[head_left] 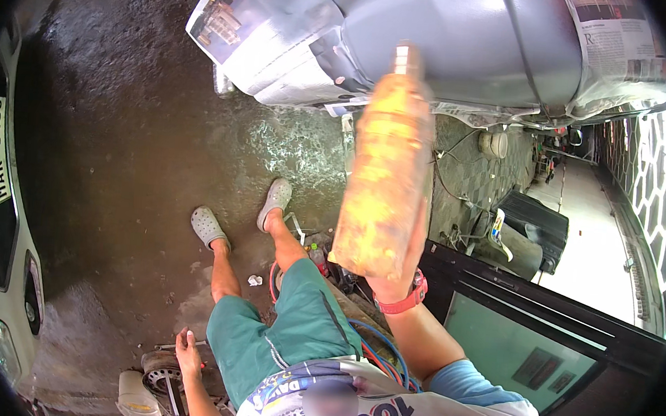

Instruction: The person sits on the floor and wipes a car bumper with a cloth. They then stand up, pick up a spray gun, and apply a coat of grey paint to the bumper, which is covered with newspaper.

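My right hand (413,257) is wrapped round a large clear bottle (386,173), raised high in front of me. The bottle looks smeared by motion, with yellow and orange colouring along its body and a narrow neck pointing away. Most of my right fingers are hidden behind it. Low on the left, my left hand (190,355) hangs beside my leg, its fingers partly stretched and apparently holding nothing. Beyond the bottle lies a grey-coated car body panel (463,42), its edges masked with newspaper (288,28) and clear plastic.
A parked car (12,261) stands at the far left on the wet floor (134,153). Near my left hand are a wheel (160,370) and a whitish bucket (138,396). Blue and red hoses (385,341) run beside my leg. A dark bin (533,228) and a glass-panelled frame (514,340) are at right.
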`<state>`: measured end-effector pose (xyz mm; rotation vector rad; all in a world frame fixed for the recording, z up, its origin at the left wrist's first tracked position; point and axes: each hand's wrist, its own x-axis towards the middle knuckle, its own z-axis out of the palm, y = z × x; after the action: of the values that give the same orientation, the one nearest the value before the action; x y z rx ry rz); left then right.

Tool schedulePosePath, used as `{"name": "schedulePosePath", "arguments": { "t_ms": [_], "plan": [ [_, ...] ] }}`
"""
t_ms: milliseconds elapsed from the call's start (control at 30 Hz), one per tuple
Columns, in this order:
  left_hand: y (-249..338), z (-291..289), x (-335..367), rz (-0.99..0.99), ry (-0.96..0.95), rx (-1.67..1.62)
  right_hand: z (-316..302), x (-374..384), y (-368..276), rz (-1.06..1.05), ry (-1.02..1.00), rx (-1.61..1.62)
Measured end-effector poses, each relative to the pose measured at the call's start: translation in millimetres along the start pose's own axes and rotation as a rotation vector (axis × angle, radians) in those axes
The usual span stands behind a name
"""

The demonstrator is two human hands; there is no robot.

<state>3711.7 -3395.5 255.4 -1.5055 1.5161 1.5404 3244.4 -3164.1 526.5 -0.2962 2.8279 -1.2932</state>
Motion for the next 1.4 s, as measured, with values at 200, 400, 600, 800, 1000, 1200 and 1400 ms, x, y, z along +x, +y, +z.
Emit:
{"name": "schedulePosePath", "arguments": {
  "t_ms": [200, 400, 600, 800, 1000, 1200, 1400],
  "plan": [
    [26.9, 4.2, -3.7, 0.017, 0.014, -0.033, 4.8, 19.2, -5.9, -0.039, -0.079, -0.277],
    [41.1, 1.2, -7.1, 0.053, 0.035, -0.056, -2.3, 34.4, -25.0, -0.102, 0.102, -0.165],
    [18.2, 2.1, -1.6, 0.036, 0.031, -0.066, -9.9, 24.3, -30.6, -0.195, 0.124, -0.121],
    [22.4, 4.2, -11.8, 0.003, 0.040, -0.085, -19.4, -0.1, -23.9, -0.031, -0.116, -0.272],
    [26.1, -8.2, -9.2, 0.102, 0.030, -0.145, -53.1, -13.3, -17.4, 0.040, -0.020, -0.261],
    [61.6, -20.8, -10.4, 0.150, 0.063, -0.069, -114.3, -26.3, -2.2, -0.119, 0.325, -0.481],
    [101.8, -22.9, -15.7, 0.225, 0.076, -0.018, -150.1, -23.9, 48.3, 0.074, 0.345, -0.288]
  ]
}}
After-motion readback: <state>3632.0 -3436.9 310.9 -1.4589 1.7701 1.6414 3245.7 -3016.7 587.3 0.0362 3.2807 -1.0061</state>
